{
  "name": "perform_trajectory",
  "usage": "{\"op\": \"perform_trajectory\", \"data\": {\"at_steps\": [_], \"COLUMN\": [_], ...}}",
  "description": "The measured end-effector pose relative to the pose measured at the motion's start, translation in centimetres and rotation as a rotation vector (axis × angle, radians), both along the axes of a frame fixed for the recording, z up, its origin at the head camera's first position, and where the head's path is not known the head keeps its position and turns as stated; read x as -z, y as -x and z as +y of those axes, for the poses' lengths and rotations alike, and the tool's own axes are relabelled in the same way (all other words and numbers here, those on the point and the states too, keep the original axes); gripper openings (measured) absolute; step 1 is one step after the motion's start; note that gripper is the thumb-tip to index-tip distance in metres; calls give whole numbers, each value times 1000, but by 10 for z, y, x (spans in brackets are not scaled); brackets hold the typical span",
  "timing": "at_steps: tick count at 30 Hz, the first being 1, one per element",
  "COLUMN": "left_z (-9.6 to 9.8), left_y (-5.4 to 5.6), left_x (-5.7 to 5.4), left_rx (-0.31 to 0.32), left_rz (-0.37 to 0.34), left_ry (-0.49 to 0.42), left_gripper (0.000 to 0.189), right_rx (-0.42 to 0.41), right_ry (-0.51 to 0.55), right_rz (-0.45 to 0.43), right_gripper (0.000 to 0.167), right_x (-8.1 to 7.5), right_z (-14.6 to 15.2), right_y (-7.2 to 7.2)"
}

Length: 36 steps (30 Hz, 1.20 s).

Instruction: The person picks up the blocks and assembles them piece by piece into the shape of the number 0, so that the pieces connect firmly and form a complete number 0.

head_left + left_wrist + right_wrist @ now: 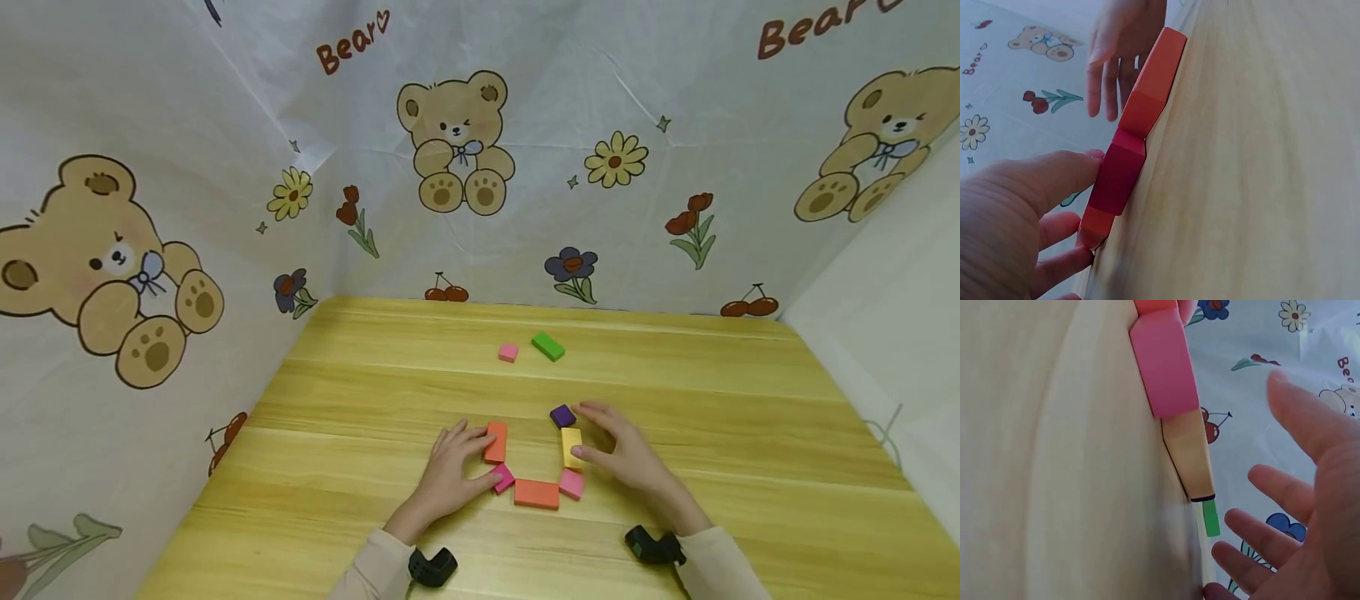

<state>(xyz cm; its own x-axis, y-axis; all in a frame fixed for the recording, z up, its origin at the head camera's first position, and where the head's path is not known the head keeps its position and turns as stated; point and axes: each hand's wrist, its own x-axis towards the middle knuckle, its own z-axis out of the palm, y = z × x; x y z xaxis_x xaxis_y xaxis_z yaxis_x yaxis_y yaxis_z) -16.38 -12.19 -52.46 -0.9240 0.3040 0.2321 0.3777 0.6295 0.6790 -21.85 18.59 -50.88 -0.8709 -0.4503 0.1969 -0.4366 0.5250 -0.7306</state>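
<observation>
Head view, block row: six flat-sided, matte blocks join on the table in a U: a long orange-red block point(497, 447), a magenta cube-like block point(506, 477), a second orange-red block point(536, 494), a pink squarish block point(572, 484), a long yellow block point(571, 437) and a dark purple squarish block point(562, 417).
Left hand point(450, 475): thumb touching the magenta one, fingers loosely extended beside the left orange-red one.
Right hand point(628, 450): fingers spread, gripping nothing, beside yellow and purple.
Far gap: three sides look laid; the far one seems unfinished, I'd judge.
Spare blocks: a small pink block point(508, 352) and a long green block point(548, 346) lie apart, beyond the U.
Wood-grain table point(337, 500): holds everything, before a bear-print cloth point(540, 100).
Hard to see: purple shows only as a dark edge from the right wrist; the blocks' material is uncertain; both forearms are cut off.
</observation>
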Motion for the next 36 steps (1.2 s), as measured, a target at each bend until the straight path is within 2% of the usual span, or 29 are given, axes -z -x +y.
{"op": "perform_trajectory", "data": {"at_steps": [5, 10, 14, 23, 32, 36], "left_z": [-1, 0, -1, 0, 0, 0], "left_y": [1, 1, 0, -1, 1, 0], "left_x": [2, 3, 1, -1, 1, 0], "left_rx": [1, 2, -2, 0, -11, -8], "left_rz": [12, 31, 7, -7, -4, -3], "left_ry": [3, 14, 11, -20, 0, 4], "left_gripper": [54, 55, 55, 55, 55, 55], "right_rx": [-48, -75, -84, -80, -94, -91], "right_ry": [-45, -57, -71, -104, -94, -107], "right_rz": [-29, -22, -25, -22, 14, 4], "right_gripper": [75, 81, 84, 82, 82, 83], "right_x": [6, 7, 6, 7, 7, 8], "right_z": [0, 1, 0, -2, -5, -5], "right_y": [-5, -8, -10, -11, -11, -12]}}
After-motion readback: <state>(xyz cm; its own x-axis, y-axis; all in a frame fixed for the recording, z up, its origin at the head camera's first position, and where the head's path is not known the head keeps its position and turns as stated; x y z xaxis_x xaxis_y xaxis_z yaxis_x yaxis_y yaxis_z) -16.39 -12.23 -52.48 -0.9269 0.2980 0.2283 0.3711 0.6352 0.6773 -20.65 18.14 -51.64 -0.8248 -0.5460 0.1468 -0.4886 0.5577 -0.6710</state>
